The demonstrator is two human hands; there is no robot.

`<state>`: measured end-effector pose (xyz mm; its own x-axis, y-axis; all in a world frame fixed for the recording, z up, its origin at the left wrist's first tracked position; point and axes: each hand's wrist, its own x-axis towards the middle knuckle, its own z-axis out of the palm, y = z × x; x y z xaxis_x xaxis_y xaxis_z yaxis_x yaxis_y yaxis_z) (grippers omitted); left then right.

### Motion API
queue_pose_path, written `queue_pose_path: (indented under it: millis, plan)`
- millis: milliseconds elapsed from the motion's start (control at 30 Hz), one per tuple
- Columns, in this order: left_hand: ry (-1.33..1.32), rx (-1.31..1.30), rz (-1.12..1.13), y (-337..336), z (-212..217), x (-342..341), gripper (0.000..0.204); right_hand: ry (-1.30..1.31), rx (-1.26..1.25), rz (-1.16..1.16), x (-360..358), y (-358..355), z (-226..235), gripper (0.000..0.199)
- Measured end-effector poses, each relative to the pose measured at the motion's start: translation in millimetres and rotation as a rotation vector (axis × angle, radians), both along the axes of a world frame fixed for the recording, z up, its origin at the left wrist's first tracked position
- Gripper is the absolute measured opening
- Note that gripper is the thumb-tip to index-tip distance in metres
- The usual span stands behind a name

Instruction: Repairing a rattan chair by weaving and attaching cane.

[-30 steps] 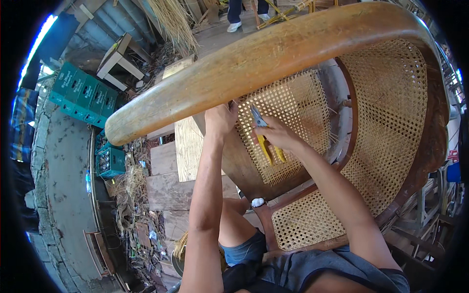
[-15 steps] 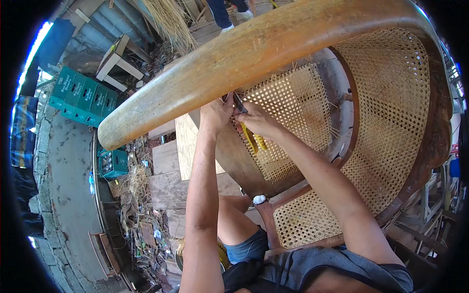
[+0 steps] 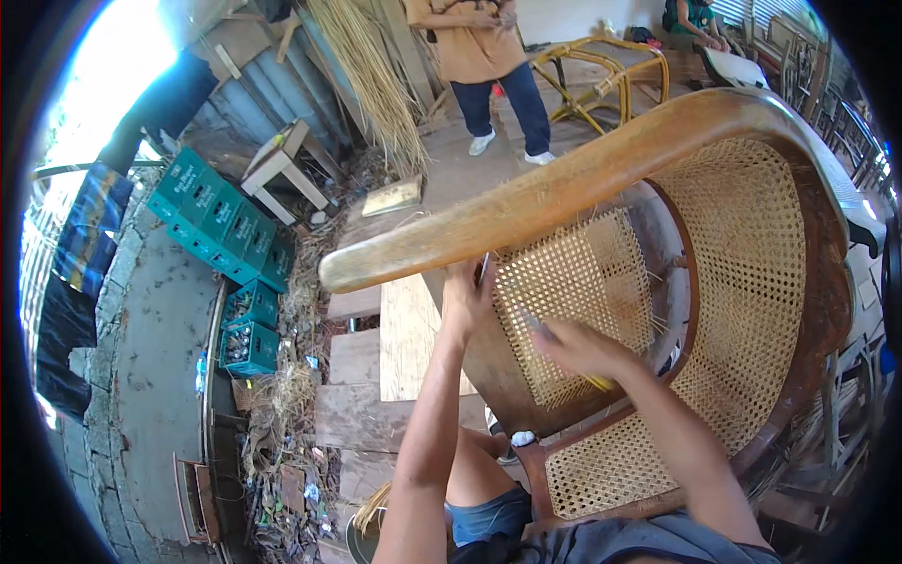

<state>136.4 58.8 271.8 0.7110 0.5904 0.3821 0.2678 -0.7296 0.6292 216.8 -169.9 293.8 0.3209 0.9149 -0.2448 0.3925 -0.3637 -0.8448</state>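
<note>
A wooden chair with woven cane panels stands in front of me; its long curved armrest (image 3: 489, 218) crosses above the seat. The cane seat panel (image 3: 573, 291) has loose strand ends along its edges. My left hand (image 3: 463, 299) is at the panel's left edge, just below the armrest, fingers closed around a small dark, shiny piece I cannot make out. Over the panel, my right hand (image 3: 581, 350) grips pliers (image 3: 598, 383) with yellow handles. Motion blurs that hand, and the pliers' grey jaws point up and left, away from the left hand.
Green plastic crates (image 3: 211, 214) are stacked at the left, near a small wooden stool (image 3: 289, 172). A standing person (image 3: 477, 58) is beyond the armrest, beside a rattan frame (image 3: 615, 80). Long straw-coloured strands (image 3: 371, 85) lean nearby. A pale board (image 3: 406, 348) lies left of the seat.
My right hand has drawn back from the seat edge, toward me and right, carrying the pliers. My left hand remains at the edge. The view has tilted up, showing more of the background.
</note>
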Motion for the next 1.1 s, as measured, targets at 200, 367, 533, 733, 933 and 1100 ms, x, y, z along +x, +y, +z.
queue_pose_path:
  millis: [200, 367, 533, 733, 933, 1100]
  plan:
    - [-0.205, -0.511, -0.115, -60, -22, -106, 0.014, 0.341, -0.639, 0.492, -99, -263, -8, 0.048]
    - [-0.284, -0.522, -0.199, -97, -59, -159, 0.014, -0.094, -0.702, -0.011, -193, -351, -49, 0.043]
    - [0.009, -0.472, 0.112, -126, -63, -187, 0.022, -0.378, -0.618, -0.107, -217, -366, -58, 0.037]
    - [-0.014, -0.322, 0.149, -146, -45, -197, 0.021, 0.089, -0.621, 0.317, -158, -338, 31, 0.038]
    - [-0.032, -0.276, 0.123, -154, -51, -205, 0.018, -0.436, 0.573, -0.471, -40, -292, 198, 0.023]
    - [-0.172, -0.197, 0.137, -150, -69, -207, 0.016, -0.458, 1.000, -1.052, 94, -247, 285, 0.060]
